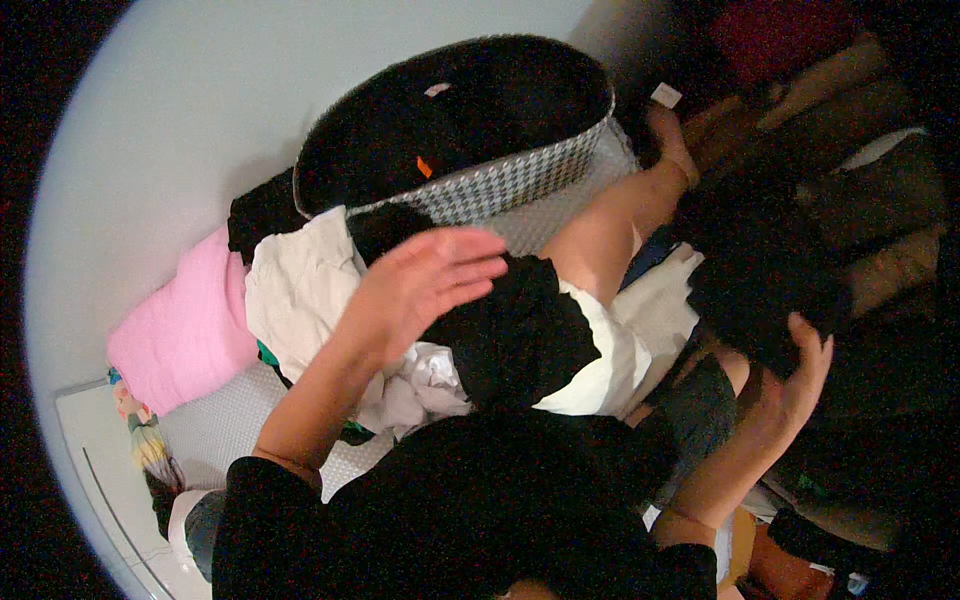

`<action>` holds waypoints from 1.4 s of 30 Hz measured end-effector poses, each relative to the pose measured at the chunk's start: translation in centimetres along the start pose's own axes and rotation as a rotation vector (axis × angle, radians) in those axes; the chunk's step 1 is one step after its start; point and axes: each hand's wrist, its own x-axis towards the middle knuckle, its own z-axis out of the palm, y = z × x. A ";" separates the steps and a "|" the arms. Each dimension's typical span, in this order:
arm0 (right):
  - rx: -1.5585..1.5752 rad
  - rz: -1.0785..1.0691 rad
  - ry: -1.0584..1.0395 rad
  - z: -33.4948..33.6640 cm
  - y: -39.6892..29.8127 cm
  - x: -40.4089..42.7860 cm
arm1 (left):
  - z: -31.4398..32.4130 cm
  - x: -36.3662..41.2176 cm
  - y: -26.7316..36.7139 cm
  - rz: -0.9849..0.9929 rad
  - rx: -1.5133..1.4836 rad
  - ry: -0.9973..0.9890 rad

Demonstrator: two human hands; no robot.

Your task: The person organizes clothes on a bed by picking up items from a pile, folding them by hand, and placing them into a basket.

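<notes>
My left hand (431, 289) hovers with its fingers extended and holds nothing, over a black garment (517, 337) lying on my lap and beside a crumpled cream cloth (300, 292). On the right, my right hand (799, 375) has curved fingers at the lower edge of a dark cloth (757, 277); the dark image hides whether it grips it. White cloth (600, 375) lies beside the black garment. Crumpled pale grey cloth (420, 390) is under my left wrist. Beyond my hands stands an oval basket (517, 180) with a houndstooth outer side and a dark interior.
A folded pink cloth (187, 322) lies at the left, beside black fabric (262, 214) near the basket. My bare leg (600, 232) extends along the basket's right side. A small white tag (666, 95) shows near my foot. Dim piles of cloth (862, 202) fill the right side.
</notes>
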 end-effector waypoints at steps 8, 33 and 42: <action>-1.097 -1.148 -0.360 8.2 0.8 -0.9 | 0.4 8.0 1.9 -0.016 -0.547 -0.069; -0.666 -0.642 -1.466 8.6 1.4 -6.4 | 4.6 9.1 -1.0 -0.038 -0.573 -0.002; 0.553 0.741 -0.580 5.1 4.4 -2.0 | 3.7 6.8 0.1 -0.243 -0.426 0.142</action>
